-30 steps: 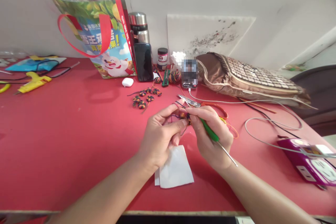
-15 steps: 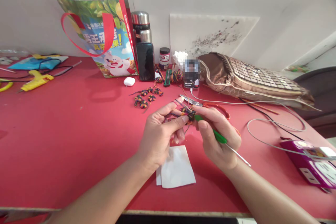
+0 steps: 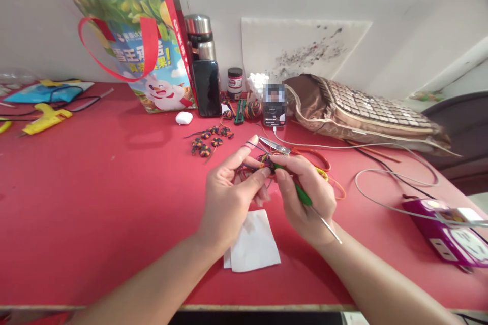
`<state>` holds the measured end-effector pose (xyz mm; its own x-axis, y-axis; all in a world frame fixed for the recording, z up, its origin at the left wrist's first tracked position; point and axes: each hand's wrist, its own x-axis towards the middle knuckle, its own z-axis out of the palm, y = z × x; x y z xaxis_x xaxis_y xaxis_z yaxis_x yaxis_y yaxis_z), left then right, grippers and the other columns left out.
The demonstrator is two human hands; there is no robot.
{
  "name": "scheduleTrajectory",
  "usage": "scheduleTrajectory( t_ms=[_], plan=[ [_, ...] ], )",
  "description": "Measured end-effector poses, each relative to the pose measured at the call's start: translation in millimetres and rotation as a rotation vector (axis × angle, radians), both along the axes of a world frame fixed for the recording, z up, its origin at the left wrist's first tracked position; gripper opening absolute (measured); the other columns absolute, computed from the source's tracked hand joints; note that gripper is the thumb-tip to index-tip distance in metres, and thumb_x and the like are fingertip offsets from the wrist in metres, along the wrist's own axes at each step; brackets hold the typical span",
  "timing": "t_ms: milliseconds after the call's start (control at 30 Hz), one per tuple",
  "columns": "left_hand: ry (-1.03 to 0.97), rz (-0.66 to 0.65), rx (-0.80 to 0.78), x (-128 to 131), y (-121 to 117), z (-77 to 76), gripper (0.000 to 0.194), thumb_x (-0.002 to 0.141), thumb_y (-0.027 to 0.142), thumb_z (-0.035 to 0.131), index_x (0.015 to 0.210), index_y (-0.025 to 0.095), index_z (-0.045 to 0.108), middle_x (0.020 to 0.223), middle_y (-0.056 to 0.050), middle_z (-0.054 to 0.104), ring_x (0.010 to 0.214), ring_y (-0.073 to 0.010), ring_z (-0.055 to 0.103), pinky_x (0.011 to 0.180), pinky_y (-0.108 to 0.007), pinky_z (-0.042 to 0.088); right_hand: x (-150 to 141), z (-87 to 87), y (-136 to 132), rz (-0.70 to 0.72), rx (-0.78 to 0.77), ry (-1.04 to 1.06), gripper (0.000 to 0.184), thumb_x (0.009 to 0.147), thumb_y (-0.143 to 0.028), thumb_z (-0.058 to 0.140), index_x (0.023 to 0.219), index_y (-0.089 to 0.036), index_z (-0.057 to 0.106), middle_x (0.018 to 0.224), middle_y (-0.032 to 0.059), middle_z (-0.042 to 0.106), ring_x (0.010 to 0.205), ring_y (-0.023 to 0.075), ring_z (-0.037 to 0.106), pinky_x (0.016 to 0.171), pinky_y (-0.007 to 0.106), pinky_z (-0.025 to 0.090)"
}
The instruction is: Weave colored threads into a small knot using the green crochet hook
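My left hand (image 3: 232, 183) pinches a small multicoloured crochet piece (image 3: 266, 161) between thumb and fingers, with dark yarn running over its raised index finger. In my right hand (image 3: 308, 188) is a crochet hook (image 3: 303, 194) with a green handle; one metal end points back toward my wrist. The hook's working end meets the crochet piece and is hidden by fingers. Just beyond the hands lie scissors (image 3: 312, 155) with orange handles. Several small round crochet pieces (image 3: 205, 151) in the same dark, multicoloured yarn rest on the table to the left.
White paper (image 3: 255, 249) lies below my hands on the red table (image 3: 114, 223). Behind stand a printed bag (image 3: 163, 91), a black phone (image 3: 206, 89), a propped lit phone (image 3: 274, 117) and a yarn ball (image 3: 253, 109). A brown bag (image 3: 366, 117), cable and purple power strip (image 3: 438, 233) occupy the right.
My right hand and the hook have moved left, closer to my left hand, and the hook's rear end has swung more steeply downward. The whole view has shifted slightly.
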<state>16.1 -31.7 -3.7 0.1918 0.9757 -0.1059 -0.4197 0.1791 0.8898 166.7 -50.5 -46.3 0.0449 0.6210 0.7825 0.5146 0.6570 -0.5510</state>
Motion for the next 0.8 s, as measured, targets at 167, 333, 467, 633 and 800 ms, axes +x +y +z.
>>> scheduleTrajectory(
  t_ms=[167, 333, 467, 633, 800],
  plan=[
    [-0.122, -0.078, -0.066, -2.2, 8.2, 3.7, 0.027, 0.073, 0.013, 0.092, 0.098, 0.021, 0.087, 0.070, 0.005, 0.067, 0.046, -0.0042, 0.056, 0.043, -0.017, 0.041, -0.7, -1.5, -1.8, 0.045, -0.131, 0.195, 0.021, 0.108, -0.028, 0.066, 0.126, -0.024, 0.075, 0.097, 0.0048, 0.079, 0.081, 0.0176, 0.075, 0.073, 0.033, 0.064],
    [-0.112, -0.132, -0.081, -9.4, 15.3, 8.4, 0.022, 0.073, 0.012, 0.091, 0.093, 0.019, 0.086, 0.065, 0.005, 0.064, 0.046, -0.0055, 0.055, 0.043, -0.018, 0.039, -0.5, 3.4, 7.1, 0.293, -0.403, 0.592, 0.029, 0.106, -0.050, 0.068, 0.111, -0.023, 0.079, 0.074, 0.0003, 0.072, 0.062, 0.0152, 0.068, 0.058, 0.030, 0.060],
    [-0.084, -0.166, -0.089, -12.3, 16.1, 7.2, 0.013, 0.074, 0.013, 0.089, 0.084, 0.019, 0.085, 0.062, 0.004, 0.063, 0.046, -0.0064, 0.056, 0.044, -0.019, 0.040, -0.2, 4.0, 12.3, 0.396, -0.500, 0.699, 0.033, 0.104, -0.053, 0.068, 0.104, -0.022, 0.079, 0.069, -0.0010, 0.067, 0.058, 0.0136, 0.063, 0.053, 0.028, 0.056],
    [-0.117, -0.142, -0.101, -10.6, 17.6, 6.3, 0.026, 0.072, 0.015, 0.094, 0.097, 0.021, 0.088, 0.066, 0.004, 0.065, 0.047, -0.0048, 0.056, 0.045, -0.016, 0.042, -0.6, 1.2, 7.9, 0.240, -0.407, 0.521, 0.027, 0.104, -0.047, 0.070, 0.110, -0.023, 0.080, 0.074, 0.0001, 0.071, 0.062, 0.0143, 0.064, 0.057, 0.029, 0.057],
    [-0.199, -0.165, -0.219, -9.6, 21.8, 4.8, 0.029, 0.062, 0.025, 0.104, 0.085, 0.015, 0.089, 0.061, 0.004, 0.062, 0.043, -0.0002, 0.047, 0.040, -0.012, 0.038, 0.0, 1.4, 3.4, 0.190, -0.191, 0.167, 0.019, 0.107, -0.035, 0.068, 0.119, -0.023, 0.078, 0.093, 0.0047, 0.078, 0.076, 0.0171, 0.072, 0.069, 0.032, 0.061]
  ],
)
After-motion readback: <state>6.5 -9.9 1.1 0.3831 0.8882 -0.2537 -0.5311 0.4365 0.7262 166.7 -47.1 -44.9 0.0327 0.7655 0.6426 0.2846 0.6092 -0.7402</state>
